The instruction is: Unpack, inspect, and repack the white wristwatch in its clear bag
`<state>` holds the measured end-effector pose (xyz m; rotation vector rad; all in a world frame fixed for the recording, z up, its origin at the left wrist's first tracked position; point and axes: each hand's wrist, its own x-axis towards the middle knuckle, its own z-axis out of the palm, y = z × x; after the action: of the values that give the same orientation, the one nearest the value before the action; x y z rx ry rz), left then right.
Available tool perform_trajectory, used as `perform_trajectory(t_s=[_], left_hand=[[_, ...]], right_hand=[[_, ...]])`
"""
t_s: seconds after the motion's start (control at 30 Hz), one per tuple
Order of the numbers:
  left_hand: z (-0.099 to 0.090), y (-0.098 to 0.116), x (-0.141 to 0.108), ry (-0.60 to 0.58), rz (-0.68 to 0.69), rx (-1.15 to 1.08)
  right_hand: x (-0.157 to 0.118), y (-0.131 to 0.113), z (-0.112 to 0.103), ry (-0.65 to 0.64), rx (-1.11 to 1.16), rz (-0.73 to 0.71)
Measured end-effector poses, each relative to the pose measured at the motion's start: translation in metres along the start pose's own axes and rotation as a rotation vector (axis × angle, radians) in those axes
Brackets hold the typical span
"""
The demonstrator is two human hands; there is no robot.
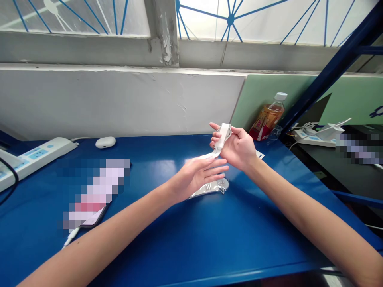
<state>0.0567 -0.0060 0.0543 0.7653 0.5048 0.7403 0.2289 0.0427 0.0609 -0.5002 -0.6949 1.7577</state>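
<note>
My right hand point(236, 147) is above the back part of the blue table, its fingers curled around a white band-like thing point(222, 136) with a small loop at its side. Its exact kind I cannot make out. A narrow white tail runs down from it toward my left thumb. Close below, my left hand point(199, 177) is open, fingers stretched out to the right and the thumb along the tail. Whether the thumb grips the tail is hidden. Under the left hand a clear plastic pouch point(211, 187) lies on the table, partly covered.
On the blue table point(191, 247) lie a blurred phone point(98, 195) with a white cable, a white earbud case point(105, 142) and a power strip point(38, 157) at left. A drink bottle point(269, 115) leans at back right, near a blue metal post point(320, 75). A wall borders the back.
</note>
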Motion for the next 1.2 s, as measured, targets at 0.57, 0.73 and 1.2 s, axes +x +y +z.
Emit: perform_trajectory(t_s=[0.57, 0.73, 1.2], left_hand=[[-0.004, -0.008, 0.005, 0.146, 0.073, 0.298], [-0.002, -0.010, 0.003, 0.074, 0.050, 0.353], [-0.003, -0.013, 0.003, 0.001, -0.086, 0.346]], right_hand=[[-0.001, 0.017, -0.003, 0.009, -0.572, -0.243], [-0.005, 0.016, 0.002, -0.156, -0.376, -0.017], [-0.018, 0.003, 0.018, -0.307, -0.327, 0.096]])
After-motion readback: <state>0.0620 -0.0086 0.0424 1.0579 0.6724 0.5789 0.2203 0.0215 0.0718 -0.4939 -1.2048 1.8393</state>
